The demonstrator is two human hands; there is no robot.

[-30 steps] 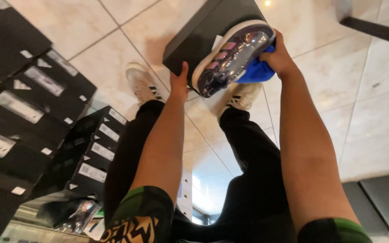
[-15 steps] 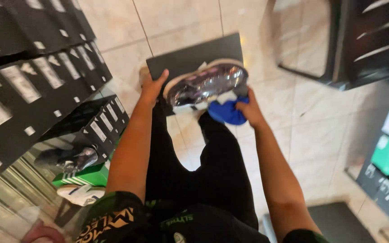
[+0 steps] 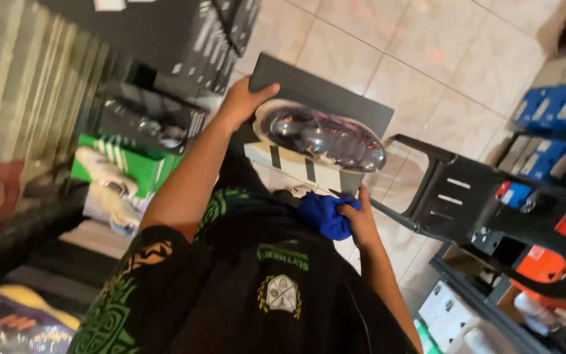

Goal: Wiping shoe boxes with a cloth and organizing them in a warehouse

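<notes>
Head view shows the left hand (image 3: 240, 101) clamped on the sole-up shoe (image 3: 322, 137) above the lap, the right hand (image 3: 361, 219) closed on a blue cloth (image 3: 322, 215) just below, wiping apparently unfinished.

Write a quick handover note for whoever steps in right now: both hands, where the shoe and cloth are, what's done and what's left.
Left hand: holds the shoe by one end, sole up, over a dark shoebox.
Right hand: grips a bunched blue cloth, below the shoe and not touching it.
Done: the sole looks glossy; whether it is fully wiped cannot be told.
Left: probably check the sole and sides, wipe any spots, then set the shoe down.
</notes>
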